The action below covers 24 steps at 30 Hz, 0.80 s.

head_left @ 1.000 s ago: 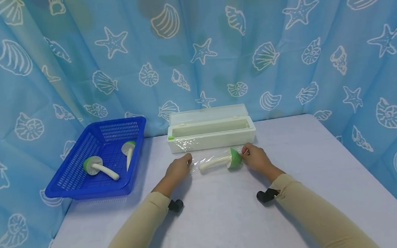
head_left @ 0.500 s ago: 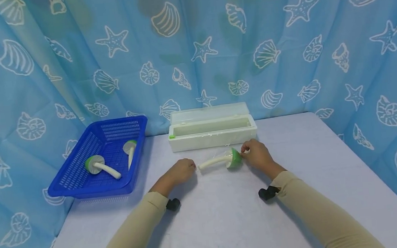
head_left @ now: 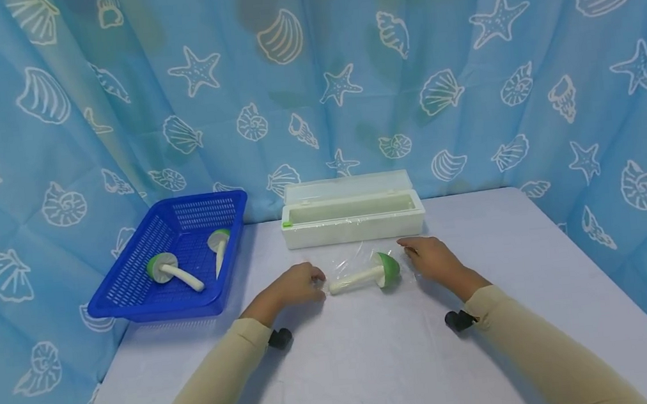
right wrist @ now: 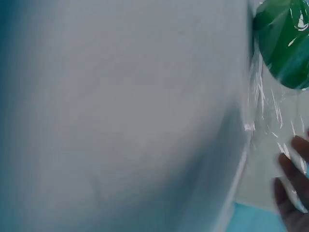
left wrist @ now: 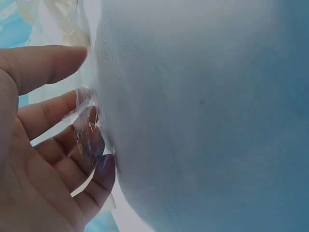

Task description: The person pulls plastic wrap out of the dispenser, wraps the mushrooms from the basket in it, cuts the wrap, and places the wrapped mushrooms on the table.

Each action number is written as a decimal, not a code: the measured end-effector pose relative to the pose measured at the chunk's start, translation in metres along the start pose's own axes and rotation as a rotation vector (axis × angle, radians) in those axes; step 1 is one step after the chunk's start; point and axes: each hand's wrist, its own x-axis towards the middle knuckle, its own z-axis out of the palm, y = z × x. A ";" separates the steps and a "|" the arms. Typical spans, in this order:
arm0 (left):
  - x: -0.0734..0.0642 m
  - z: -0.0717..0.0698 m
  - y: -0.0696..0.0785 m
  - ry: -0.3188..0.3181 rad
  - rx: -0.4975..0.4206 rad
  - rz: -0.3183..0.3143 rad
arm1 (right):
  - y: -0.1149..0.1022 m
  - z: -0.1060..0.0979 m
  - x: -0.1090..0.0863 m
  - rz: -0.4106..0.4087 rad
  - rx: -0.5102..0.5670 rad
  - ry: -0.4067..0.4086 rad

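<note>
A mushroom-shaped object [head_left: 359, 278] with a white stem and a green domed head lies on the white table, overlapped by clear plastic film [head_left: 341, 261]. My left hand [head_left: 296, 286] is at its stem end, thumb spread away from the fingers. In the left wrist view, crumpled film touches the fingertips [left wrist: 107, 166]. On the other side, my right hand [head_left: 435, 261] is beside the green head with its fingers extended. The right wrist view shows the head [right wrist: 287, 46] under shiny film and part of the hand at the edge.
Just behind stands a long white cling film dispenser [head_left: 355, 230], its translucent lid [head_left: 348, 187] raised and a green piece at its left front. A blue basket [head_left: 136, 308] at the left holds two more mushroom-shaped objects [head_left: 182, 275]. A shell-patterned curtain [head_left: 312, 68] hangs behind.
Both hands have let go of the film and their fingers have spread. The right hand has drawn slightly away from the green head, and the film lies looser around the object.
</note>
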 end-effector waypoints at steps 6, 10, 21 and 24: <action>-0.004 0.002 0.002 0.015 0.089 0.033 | -0.007 -0.011 -0.028 -0.037 0.022 -0.079; -0.009 0.001 0.005 0.074 0.193 0.018 | -0.011 -0.007 -0.032 -0.017 0.013 -0.300; -0.013 0.002 -0.001 0.155 0.180 0.019 | -0.012 0.002 -0.018 0.037 0.064 -0.256; -0.013 0.003 -0.007 0.143 0.069 0.004 | -0.007 0.003 -0.016 0.032 0.078 -0.224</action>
